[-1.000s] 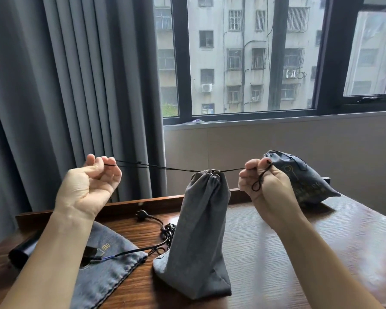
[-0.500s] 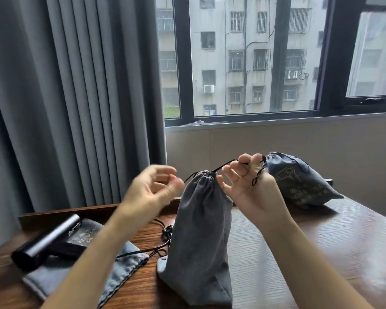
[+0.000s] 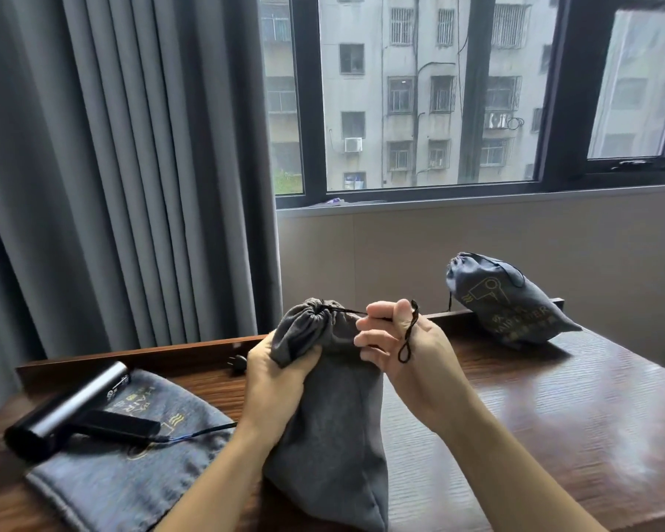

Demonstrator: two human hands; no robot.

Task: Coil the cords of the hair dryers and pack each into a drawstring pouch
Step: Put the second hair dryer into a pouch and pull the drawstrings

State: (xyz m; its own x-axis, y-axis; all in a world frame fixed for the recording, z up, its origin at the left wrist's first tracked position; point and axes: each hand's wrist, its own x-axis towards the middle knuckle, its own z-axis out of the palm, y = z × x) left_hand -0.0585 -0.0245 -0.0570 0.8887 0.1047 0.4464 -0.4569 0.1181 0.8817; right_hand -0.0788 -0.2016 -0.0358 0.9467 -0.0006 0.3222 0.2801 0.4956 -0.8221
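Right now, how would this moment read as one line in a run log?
step: cinching upright grey fabric pouch | left hand: grips neck | right hand: pulls black drawstring | black hair dryer: unpacked

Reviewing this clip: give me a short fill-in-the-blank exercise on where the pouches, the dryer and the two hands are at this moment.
1. The left hand grips the upright pouch just below its cinched ____.
2. The right hand pinches the black ____ that runs from that pouch's top.
3. The black hair dryer lies on a ____ pouch at the table's left.
4. The closed pouch at the back right bears a printed ____ symbol.

Missing words: neck; drawstring; flat; hair dryer
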